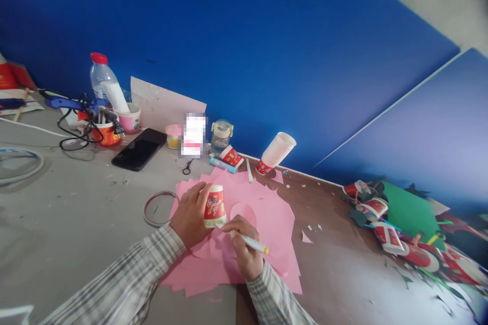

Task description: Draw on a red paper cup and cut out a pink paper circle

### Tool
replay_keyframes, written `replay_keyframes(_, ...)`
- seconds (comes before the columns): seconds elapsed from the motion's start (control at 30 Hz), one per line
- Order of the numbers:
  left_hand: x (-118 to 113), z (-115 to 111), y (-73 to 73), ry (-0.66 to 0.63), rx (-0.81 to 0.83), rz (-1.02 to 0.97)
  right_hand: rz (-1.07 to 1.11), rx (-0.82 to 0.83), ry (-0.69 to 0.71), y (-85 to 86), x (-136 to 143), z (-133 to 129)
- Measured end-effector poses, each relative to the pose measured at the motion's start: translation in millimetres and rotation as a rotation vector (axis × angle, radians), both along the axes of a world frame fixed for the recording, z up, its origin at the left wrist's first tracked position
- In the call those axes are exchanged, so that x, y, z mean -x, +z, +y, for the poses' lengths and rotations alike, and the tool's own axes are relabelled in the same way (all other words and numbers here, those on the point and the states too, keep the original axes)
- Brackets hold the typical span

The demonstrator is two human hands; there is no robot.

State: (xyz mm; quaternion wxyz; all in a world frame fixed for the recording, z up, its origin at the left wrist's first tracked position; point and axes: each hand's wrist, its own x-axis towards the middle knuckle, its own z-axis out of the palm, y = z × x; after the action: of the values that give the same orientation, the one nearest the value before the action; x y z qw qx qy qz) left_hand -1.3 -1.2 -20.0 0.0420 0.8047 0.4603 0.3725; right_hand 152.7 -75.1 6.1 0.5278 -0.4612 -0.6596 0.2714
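Observation:
My left hand (pixel 193 213) is wrapped round a red printed paper cup (pixel 215 205), which stands upside down on pink paper (pixel 274 228). Yellow colouring shows along the cup's wide rim at the bottom. In my right hand (pixel 246 249) is a white marker (pixel 251 244) with a yellow end, gripped like a pen. Its tip meets the cup near the rim, or comes very close to it. A round pink paper piece (pixel 244 212) lies just behind my right hand.
Behind the pink paper are a glue stick (pixel 223 164), a tipped paper cup (pixel 231 156), another marker (pixel 249 170), a cup stack (pixel 276 153) and a lidded jar (pixel 221 137). A phone (pixel 140 149) and tape ring (pixel 160 208) lie left. Decorated cups (pixel 387 237) crowd the right.

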Motion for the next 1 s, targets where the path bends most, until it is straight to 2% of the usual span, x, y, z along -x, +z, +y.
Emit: replay_keyframes(1.0,2.4,0.0,5.1,-0.002,-0.020,0.003,-0.016,-0.037,-0.038,-1.8,2.7,0.1)
